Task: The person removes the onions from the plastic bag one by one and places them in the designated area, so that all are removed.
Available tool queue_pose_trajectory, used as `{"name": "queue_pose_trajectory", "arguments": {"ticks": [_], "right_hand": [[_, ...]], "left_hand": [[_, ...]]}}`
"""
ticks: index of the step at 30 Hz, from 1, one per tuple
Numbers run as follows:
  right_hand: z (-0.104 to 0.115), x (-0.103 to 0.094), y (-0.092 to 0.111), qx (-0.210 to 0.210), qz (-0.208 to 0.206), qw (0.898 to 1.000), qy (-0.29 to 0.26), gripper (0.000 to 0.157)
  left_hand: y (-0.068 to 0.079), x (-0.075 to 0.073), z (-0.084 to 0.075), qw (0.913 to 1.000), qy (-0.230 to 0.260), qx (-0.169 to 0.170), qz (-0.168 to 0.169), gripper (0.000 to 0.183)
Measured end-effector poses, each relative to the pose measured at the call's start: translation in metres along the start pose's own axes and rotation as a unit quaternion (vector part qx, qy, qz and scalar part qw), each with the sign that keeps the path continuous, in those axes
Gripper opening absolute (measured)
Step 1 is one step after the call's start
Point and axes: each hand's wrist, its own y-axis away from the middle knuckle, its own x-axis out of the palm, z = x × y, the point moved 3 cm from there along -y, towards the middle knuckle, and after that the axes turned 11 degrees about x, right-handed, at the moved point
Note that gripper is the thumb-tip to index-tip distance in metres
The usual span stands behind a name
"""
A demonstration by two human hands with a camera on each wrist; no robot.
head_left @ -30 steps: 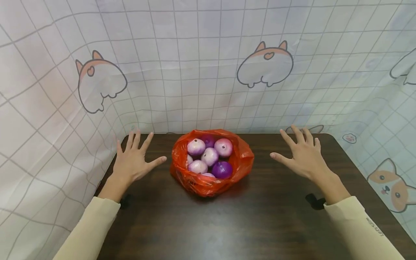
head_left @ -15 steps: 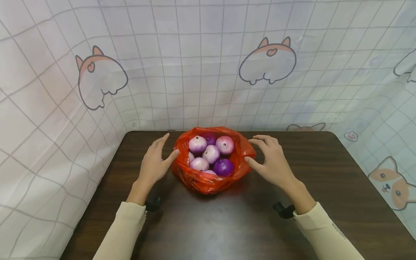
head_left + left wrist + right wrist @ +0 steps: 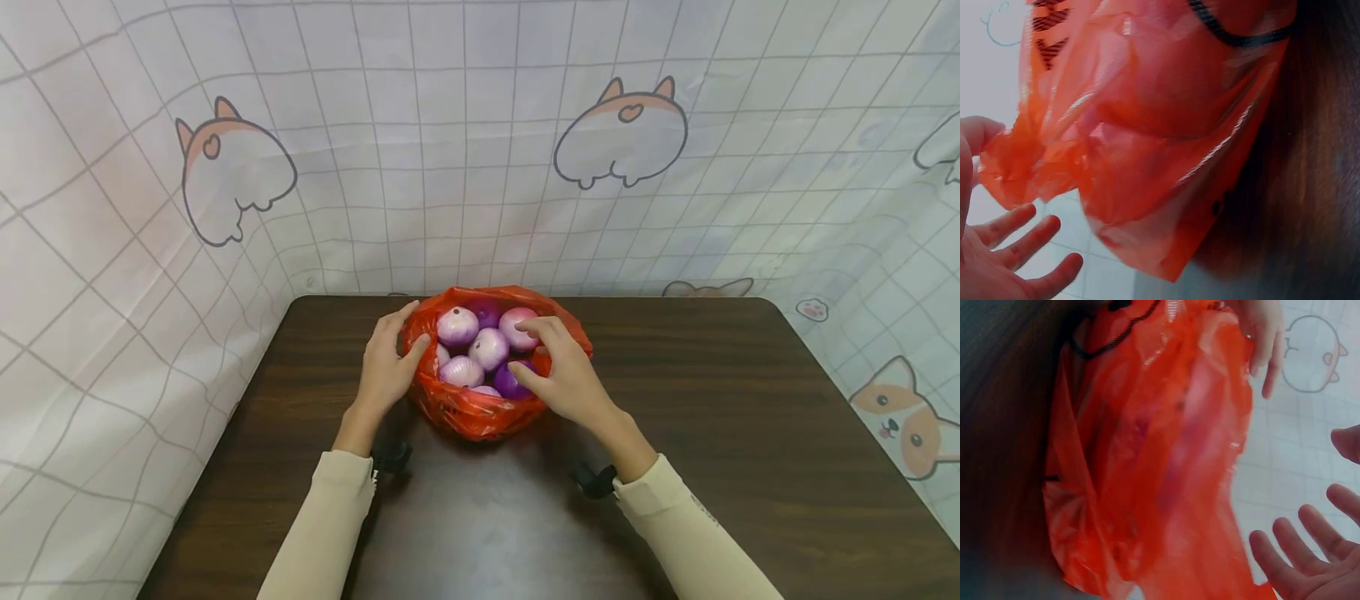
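Several purple and white onions (image 3: 489,349) fill a red plastic bag (image 3: 480,423), whose mouth faces up on the table. My left hand (image 3: 385,371) is at the bag's left rim; the left wrist view has the crumpled rim between its thumb and index finger, the other fingers spread. Over the right side of the mouth hovers my right hand (image 3: 567,379), thumb and fingers apart. Its thumb is by a dark purple onion (image 3: 507,383), its fingertips by a pinkish onion (image 3: 516,325). Whether they touch, I cannot tell. In the right wrist view, the bag hides the onions.
The dark wooden table (image 3: 720,400) runs up to a white gridded curtain (image 3: 465,167) with cartoon dogs behind and at both sides. Black devices (image 3: 594,482) are strapped under both wrists.
Both hands have moved inward from wide apart. The left has come to the bag's left rim and taken hold there; the right has moved over the bag's mouth above the onions.
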Motion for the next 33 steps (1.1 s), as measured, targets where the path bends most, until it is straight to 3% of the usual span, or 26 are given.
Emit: {"name": "queue_pose_trajectory", "arguments": {"ticks": [7,14,22,33], "right_hand": [[-0.018,0.016,0.000,0.054,0.038,0.998,0.008,0.058],[-0.037,0.026,0.002,0.074,0.042,0.996,0.022,0.059],[-0.055,0.036,0.003,0.103,0.084,0.990,0.042,0.064],[-0.069,0.044,-0.004,0.108,0.110,0.987,0.049,0.069]], "left_hand": [[0.002,0.012,0.005,0.9999,-0.004,0.010,0.009,0.042],[0.005,0.018,0.010,0.9996,-0.016,-0.010,0.019,0.040],[0.007,0.022,0.016,0.9980,-0.026,-0.045,0.035,0.048],[0.010,0.026,0.024,0.9980,-0.029,-0.055,0.009,0.052]]}}
